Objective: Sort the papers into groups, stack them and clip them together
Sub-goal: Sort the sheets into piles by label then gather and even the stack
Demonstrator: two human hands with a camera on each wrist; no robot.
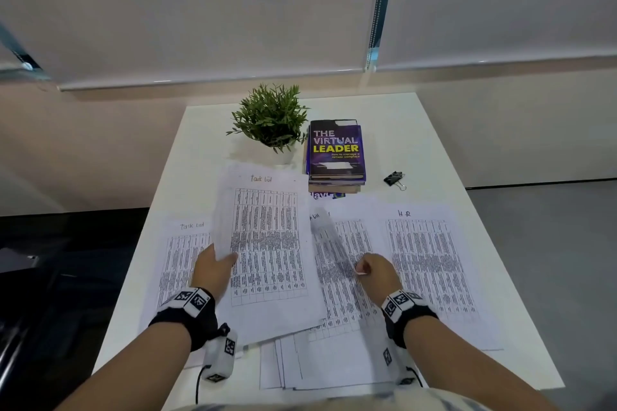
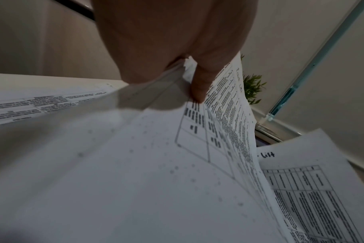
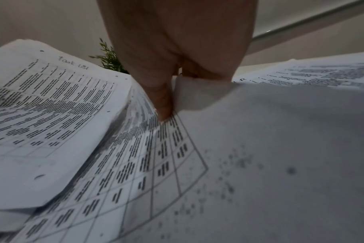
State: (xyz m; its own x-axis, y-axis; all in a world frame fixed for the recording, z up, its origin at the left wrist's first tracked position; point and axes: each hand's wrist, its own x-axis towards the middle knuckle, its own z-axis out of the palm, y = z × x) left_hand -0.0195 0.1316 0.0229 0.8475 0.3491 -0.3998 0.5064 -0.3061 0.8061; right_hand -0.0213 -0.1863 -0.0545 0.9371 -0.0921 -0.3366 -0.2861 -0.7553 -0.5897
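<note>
Printed table sheets cover the near half of the white table. My left hand pinches the left edge of a sheet headed "Task list" and holds it tilted above the others; in the left wrist view the thumb presses on that sheet. My right hand pinches the edge of a blurred, curling sheet, and the right wrist view shows its fingers closed on a fold of paper. A second "Task list" sheet lies flat at the left. An "H.R" sheet lies flat at the right.
A black binder clip lies on bare table at the back right. A stack of books and a small potted plant stand behind the papers. More sheets overlap near the table's front edge.
</note>
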